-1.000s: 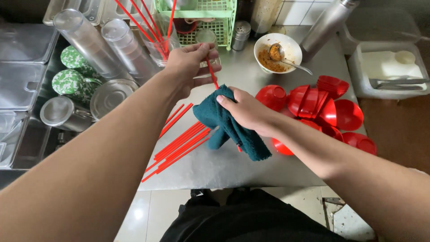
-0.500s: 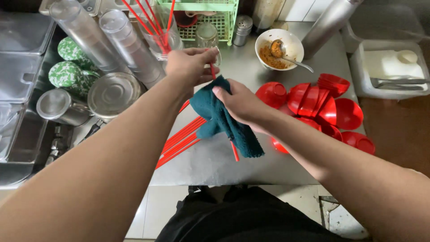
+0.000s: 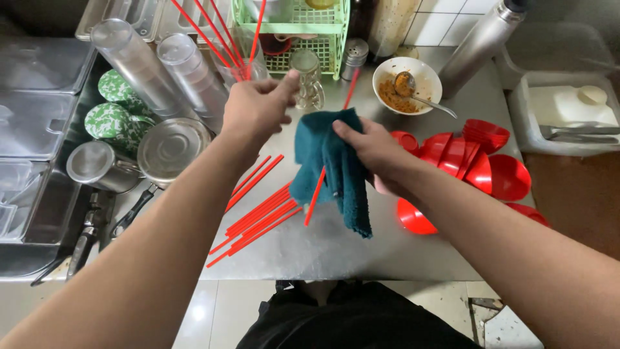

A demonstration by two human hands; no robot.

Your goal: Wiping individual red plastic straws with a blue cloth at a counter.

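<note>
My right hand [image 3: 378,155] grips a dark teal cloth [image 3: 332,171] above the steel table [image 3: 361,249]. One red chopstick [image 3: 314,197] runs slantwise through the cloth, its ends sticking out above and below. My left hand [image 3: 255,106] hovers just left of the cloth, thumb out, with nothing visible in it. It is in front of a clear cup of upright red chopsticks [image 3: 223,39]. Several loose red chopsticks [image 3: 258,216] lie on the table below my left forearm.
Red small dishes [image 3: 478,158] are scattered at the right. A white bowl with sauce and a spoon [image 3: 407,84], a steel flask [image 3: 478,42], a glass jar [image 3: 309,77], a shaker [image 3: 354,58] and a green basket [image 3: 297,32] stand behind. Stacked clear cups [image 3: 139,64], green patterned bowls [image 3: 110,119] and lidded metal pots [image 3: 171,152] stand left.
My left hand has let go of the chopstick's top and drawn slightly away to the left. My right hand still holds the cloth around the chopstick.
</note>
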